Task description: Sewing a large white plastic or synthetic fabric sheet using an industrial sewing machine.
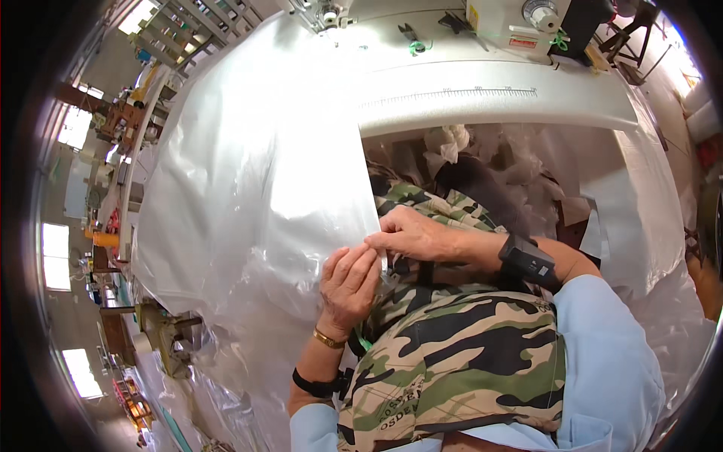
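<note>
A large translucent plastic sheet (248, 173) drapes from the sewing machine table over its front edge and down to my lap. Both my hands meet at the sheet's right-hand edge. My left hand (351, 285) lies with bent fingers against the plastic, its fingertips at that edge. Just above and to the right, my right hand (407, 232) pinches the same edge between thumb and fingers. Fine detail between the fingertips is too small to make out.
A sewing machine (520, 26) stands at the back right, its needle area (327, 15) over the sheet. Small thread snips (413, 38) with green thread lie on the white table (497, 79), which carries a printed ruler. Crumpled plastic (648, 203) hangs at the right.
</note>
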